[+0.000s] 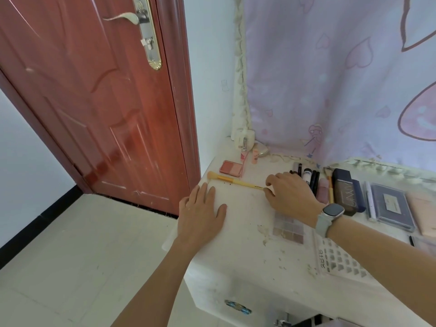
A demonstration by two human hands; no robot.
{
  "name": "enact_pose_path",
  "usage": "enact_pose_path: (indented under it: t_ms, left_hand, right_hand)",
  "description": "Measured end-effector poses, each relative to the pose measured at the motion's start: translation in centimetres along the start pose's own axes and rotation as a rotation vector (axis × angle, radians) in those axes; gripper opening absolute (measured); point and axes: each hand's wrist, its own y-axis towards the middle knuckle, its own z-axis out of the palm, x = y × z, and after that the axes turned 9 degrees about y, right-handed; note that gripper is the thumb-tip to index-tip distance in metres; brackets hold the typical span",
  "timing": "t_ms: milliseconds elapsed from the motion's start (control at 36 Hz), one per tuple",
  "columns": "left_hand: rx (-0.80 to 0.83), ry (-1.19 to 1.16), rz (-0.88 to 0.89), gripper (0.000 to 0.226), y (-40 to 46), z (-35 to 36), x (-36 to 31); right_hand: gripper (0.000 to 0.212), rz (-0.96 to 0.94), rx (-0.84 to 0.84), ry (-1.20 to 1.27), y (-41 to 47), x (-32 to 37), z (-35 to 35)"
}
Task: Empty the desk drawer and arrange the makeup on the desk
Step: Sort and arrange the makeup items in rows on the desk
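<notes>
Right hand fingers pinch the handle end of the yellow makeup brush, which lies flat on the tabletop, bristles pointing left. Left hand lies flat, fingers straight. Blush palette just behind the brush; more makeup lined up right.

Home bedroom: wooden door, heart-print curtain, makeup-covered desk.

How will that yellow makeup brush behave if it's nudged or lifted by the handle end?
The yellow makeup brush looks thin and straight, so probably stiff and light. Its handle seems round, so it may roll on the desk if pushed sideways. The right hand pinches only the tip of the handle; lifted there, the bristle end would likely droop. The left hand rests flat beside it.
</notes>
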Motion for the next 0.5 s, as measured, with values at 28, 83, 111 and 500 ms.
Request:
enact_pose_path:
  t_ms: [28, 83, 111, 500]
  left_hand:
    - [0.002, -0.001, -0.001, 0.061, 0.0, 0.0, 0.0]
    - [0.005, -0.003, -0.003, 0.061, 0.0, 0.0, 0.0]
    - [0.006, -0.005, -0.005, 0.06, 0.0, 0.1, 0.0]
    - [0.009, -0.005, -0.016, 0.059, 0.1, -0.1, 0.0]
  right_hand:
    - [0.031, 0.035, 0.03, -0.012, -0.1, -0.1, -0.1]
    - [0.031, 0.089, 0.069, -0.032, -0.2, -0.1, 0.0]
    - [0.028, 0.111, 0.078, -0.033, -0.1, 0.1, 0.2]
    - [0.01, 0.474, 0.129, 0.072, 2.1, 1.5, -0.2]
